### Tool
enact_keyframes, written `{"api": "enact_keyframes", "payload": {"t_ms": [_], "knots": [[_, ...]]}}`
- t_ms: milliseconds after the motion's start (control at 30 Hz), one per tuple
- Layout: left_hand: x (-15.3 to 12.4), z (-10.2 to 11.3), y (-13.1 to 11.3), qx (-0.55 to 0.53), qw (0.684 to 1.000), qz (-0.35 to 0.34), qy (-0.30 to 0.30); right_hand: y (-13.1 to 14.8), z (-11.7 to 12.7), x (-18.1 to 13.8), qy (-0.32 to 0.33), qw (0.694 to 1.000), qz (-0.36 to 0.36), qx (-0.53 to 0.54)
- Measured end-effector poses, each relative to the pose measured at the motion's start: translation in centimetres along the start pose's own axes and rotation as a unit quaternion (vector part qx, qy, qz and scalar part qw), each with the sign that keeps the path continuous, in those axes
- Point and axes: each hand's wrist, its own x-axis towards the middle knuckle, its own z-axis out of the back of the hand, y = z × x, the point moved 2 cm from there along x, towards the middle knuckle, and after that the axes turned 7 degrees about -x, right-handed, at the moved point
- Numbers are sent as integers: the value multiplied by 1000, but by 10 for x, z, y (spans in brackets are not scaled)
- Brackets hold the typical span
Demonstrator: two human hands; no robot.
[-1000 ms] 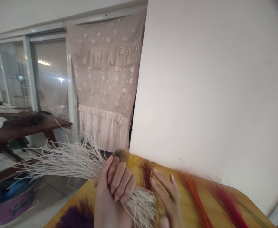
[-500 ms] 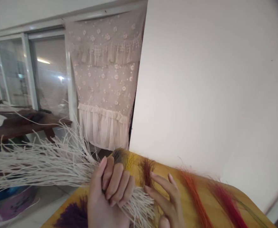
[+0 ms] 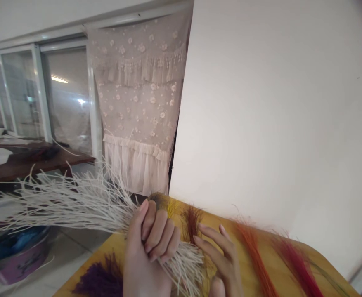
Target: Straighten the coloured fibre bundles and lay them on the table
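A thick bundle of white fibre strands (image 3: 84, 202) is wrapped in the fist of my left hand (image 3: 156, 243). Its long loose ends fan out to the left, and a short end (image 3: 190, 264) sticks out on the right. Beside that short end is my right hand (image 3: 221, 260), fingers spread and slightly curled, holding nothing that I can see. Just behind its fingertips lies a brown-red fibre bundle (image 3: 191, 220). Dark purple fibres (image 3: 100, 278) lie left of my left wrist. Yellow fibres (image 3: 171, 207) and a dark grey bundle (image 3: 157, 199) show behind my left knuckles.
On the wooden table (image 3: 230, 231), orange (image 3: 258, 260) and crimson (image 3: 298, 264) fibre bundles lie to the right. A pink tub (image 3: 22, 264) with blue inside stands at lower left. Behind are a dark bench (image 3: 53, 159), a lace curtain (image 3: 137, 103) and a white wall (image 3: 270, 115).
My left hand has shifted slightly right with the white bundle, whose loose ends have swung a little. My right hand has moved only slightly to the right.
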Motion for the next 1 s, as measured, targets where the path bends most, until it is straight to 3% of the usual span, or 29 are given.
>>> {"api": "enact_keyframes", "payload": {"t_ms": [133,367,733,900,1000], "knots": [[1,2,2,-7,1000,18,9,-6,3,-1,5,1000,12,10],[-1,-3,-2,8,997,-63,-48,-12,6,-2,11,999,34,20],[-3,-5,-5,54,988,-139,-32,-1,5,9,-24,999,18,-12],[-5,-8,-5,63,978,-193,-36,2,9,14,8,995,94,-20],[-9,-9,-6,69,973,-216,-46,7,6,9,-14,997,76,-22]]}}
